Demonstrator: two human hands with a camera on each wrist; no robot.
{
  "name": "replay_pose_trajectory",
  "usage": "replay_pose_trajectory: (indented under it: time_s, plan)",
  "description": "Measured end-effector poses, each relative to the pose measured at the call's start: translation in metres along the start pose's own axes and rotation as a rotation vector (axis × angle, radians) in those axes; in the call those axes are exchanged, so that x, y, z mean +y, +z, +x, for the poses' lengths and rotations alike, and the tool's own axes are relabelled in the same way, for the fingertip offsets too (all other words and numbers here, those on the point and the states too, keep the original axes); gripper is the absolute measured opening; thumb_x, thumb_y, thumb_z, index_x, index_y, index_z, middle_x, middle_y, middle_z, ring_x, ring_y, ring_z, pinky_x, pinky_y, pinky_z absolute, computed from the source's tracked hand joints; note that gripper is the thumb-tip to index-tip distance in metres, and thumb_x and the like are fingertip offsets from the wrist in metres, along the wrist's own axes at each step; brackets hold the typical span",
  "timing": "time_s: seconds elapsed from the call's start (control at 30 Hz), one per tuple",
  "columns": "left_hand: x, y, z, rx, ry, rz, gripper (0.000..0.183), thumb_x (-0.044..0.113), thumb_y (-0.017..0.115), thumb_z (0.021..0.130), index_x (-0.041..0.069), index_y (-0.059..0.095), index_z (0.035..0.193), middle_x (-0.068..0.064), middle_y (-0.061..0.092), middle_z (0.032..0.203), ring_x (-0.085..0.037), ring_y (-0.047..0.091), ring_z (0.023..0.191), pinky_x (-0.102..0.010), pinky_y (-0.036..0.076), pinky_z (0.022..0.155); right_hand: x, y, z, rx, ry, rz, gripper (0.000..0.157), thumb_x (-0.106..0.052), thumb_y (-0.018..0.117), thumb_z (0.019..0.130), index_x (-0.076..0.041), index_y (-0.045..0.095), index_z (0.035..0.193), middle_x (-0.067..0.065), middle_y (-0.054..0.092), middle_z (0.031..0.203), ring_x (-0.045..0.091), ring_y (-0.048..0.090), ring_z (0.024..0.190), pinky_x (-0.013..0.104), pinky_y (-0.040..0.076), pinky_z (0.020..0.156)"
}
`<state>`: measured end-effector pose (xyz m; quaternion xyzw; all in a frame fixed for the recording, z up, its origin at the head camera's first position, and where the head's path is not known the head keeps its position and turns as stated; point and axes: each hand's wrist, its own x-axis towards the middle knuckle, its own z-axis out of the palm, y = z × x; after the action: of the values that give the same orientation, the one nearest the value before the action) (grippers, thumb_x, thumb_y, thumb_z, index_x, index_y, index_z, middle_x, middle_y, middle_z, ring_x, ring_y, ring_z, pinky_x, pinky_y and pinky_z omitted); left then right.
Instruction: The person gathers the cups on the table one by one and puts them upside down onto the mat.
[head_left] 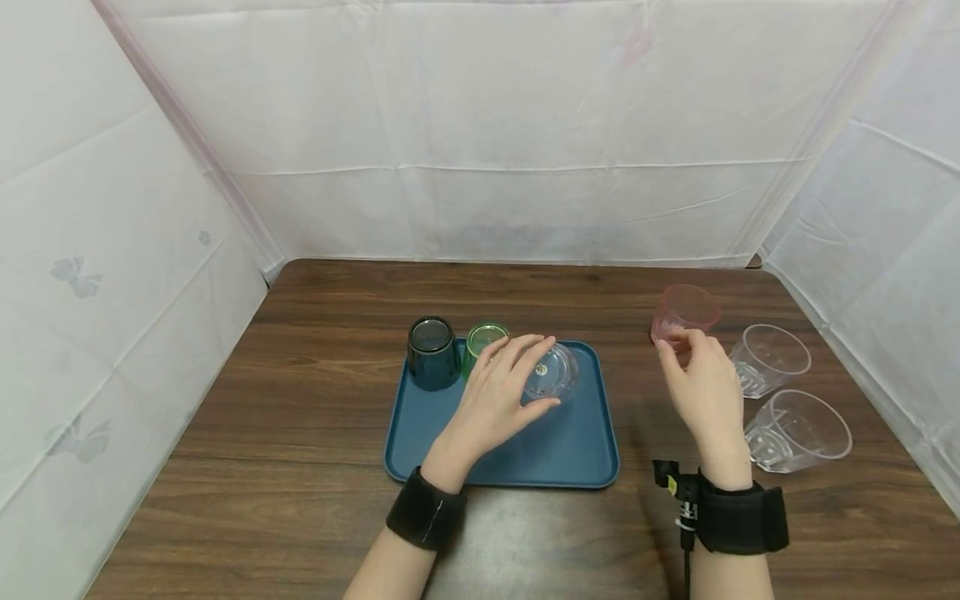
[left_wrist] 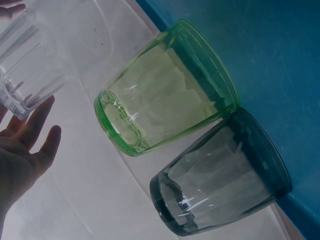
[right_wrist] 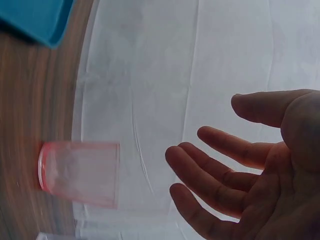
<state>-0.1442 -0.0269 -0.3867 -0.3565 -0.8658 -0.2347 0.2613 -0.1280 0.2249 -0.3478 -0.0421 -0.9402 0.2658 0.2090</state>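
My left hand (head_left: pixel 491 392) is spread around an upside-down clear glass (head_left: pixel 555 372) on the blue tray (head_left: pixel 540 462), fingers along its far side and thumb at the near side. In the left wrist view the fingers (left_wrist: pixel 37 125) lie loosely extended beside the clear glass (left_wrist: pixel 30 70). An upside-down green glass (left_wrist: pixel 165 95) and dark grey glass (left_wrist: pixel 215 175) stand next to it on the tray. My right hand (head_left: pixel 705 387) hovers near an upright pink glass (head_left: pixel 684 310). In the right wrist view its fingers are apart, with the pink glass (right_wrist: pixel 80 172) beyond them.
Two upright clear glasses, one farther back (head_left: pixel 768 360) and one nearer (head_left: pixel 798 429), stand to the right of my right hand. The wooden table (head_left: pixel 300 417) is bordered by white sheeting (head_left: pixel 487 125) at the back and both sides.
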Motion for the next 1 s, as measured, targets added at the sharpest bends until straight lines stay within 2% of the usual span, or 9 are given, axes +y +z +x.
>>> replay_pose_trajectory:
  time_s: [0.23, 0.4, 0.7, 1.0]
  plan:
    - [0.0, 0.0, 0.0, -0.012, -0.02, 0.004, 0.074, 0.039, 0.071, 0.075, 0.012, 0.041, 0.137, -0.007, 0.047, 0.128, -0.017, 0.049, 0.113, -0.041, 0.027, 0.105, 0.015, -0.02, -0.001, -0.027, 0.11, -0.071, 0.048, -0.037, 0.046, 0.093, 0.004, 0.053, 0.119, 0.027, 0.052, 0.108, 0.04, 0.052, 0.092, 0.056, 0.041, 0.072]
    - [-0.002, 0.001, 0.0, -0.061, -0.066, 0.012, 0.073, 0.039, 0.071, 0.076, 0.013, 0.042, 0.137, -0.006, 0.048, 0.128, -0.017, 0.05, 0.112, -0.042, 0.027, 0.105, 0.024, -0.028, -0.002, -0.042, 0.154, -0.106, 0.054, -0.04, 0.045, 0.092, 0.004, 0.05, 0.123, 0.029, 0.048, 0.114, 0.043, 0.049, 0.094, 0.058, 0.04, 0.073]
    - [-0.001, 0.002, -0.005, -0.208, -0.146, -0.007, 0.073, 0.041, 0.068, 0.077, 0.015, 0.039, 0.139, -0.006, 0.045, 0.131, -0.018, 0.048, 0.115, -0.046, 0.024, 0.106, 0.031, -0.032, -0.005, -0.062, 0.142, -0.124, 0.056, -0.041, 0.045, 0.092, 0.006, 0.049, 0.123, 0.029, 0.048, 0.114, 0.044, 0.046, 0.097, 0.06, 0.037, 0.076]
    - [-0.003, 0.005, -0.004, -0.261, -0.146, 0.007, 0.073, 0.035, 0.07, 0.077, 0.014, 0.039, 0.139, -0.006, 0.045, 0.134, -0.017, 0.041, 0.122, -0.048, 0.022, 0.106, 0.032, -0.033, -0.003, -0.062, 0.154, -0.122, 0.057, -0.042, 0.046, 0.092, 0.005, 0.049, 0.124, 0.029, 0.048, 0.116, 0.045, 0.044, 0.102, 0.062, 0.033, 0.079]
